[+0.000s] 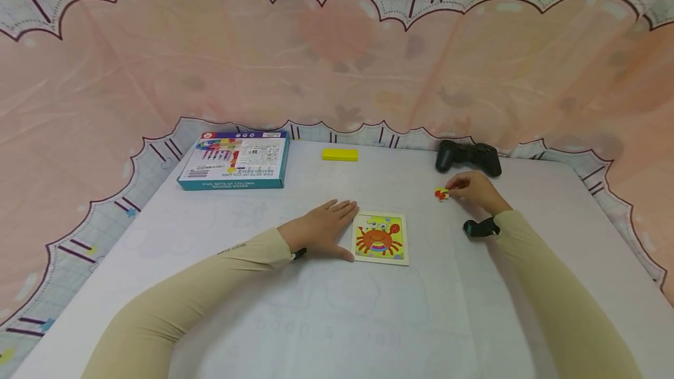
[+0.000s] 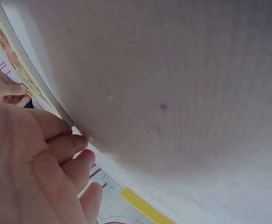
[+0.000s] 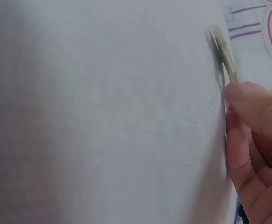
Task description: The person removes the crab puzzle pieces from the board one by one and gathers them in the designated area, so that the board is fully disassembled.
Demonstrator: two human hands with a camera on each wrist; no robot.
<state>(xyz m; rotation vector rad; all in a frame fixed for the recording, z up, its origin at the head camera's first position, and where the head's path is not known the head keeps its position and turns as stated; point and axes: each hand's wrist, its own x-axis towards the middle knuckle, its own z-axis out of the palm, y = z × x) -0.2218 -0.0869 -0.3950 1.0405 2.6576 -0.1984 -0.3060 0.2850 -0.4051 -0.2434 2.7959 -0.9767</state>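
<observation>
A square crab picture puzzle (image 1: pixel 380 237) with a pale wooden frame lies on the white table, seen edge-on in the left wrist view. Along its left side is my left hand (image 1: pixel 323 230), fingers extended at the upper corner and thumb by the lower one. Off to the right, my right hand (image 1: pixel 476 190) pinches a small red-and-yellow puzzle piece (image 1: pixel 441 194) between thumb and fingers. From the right wrist camera the piece (image 3: pixel 224 49) appears as a thin pale edge, tilted close over the tabletop.
A black game controller (image 1: pixel 468 158) lies just behind my right hand. Toward the back left is a flat box (image 1: pixel 237 159) with teal sides, and a yellow block (image 1: pixel 339 155) sits at the back middle. A patterned cloth (image 1: pixel 337 63) hangs behind the table.
</observation>
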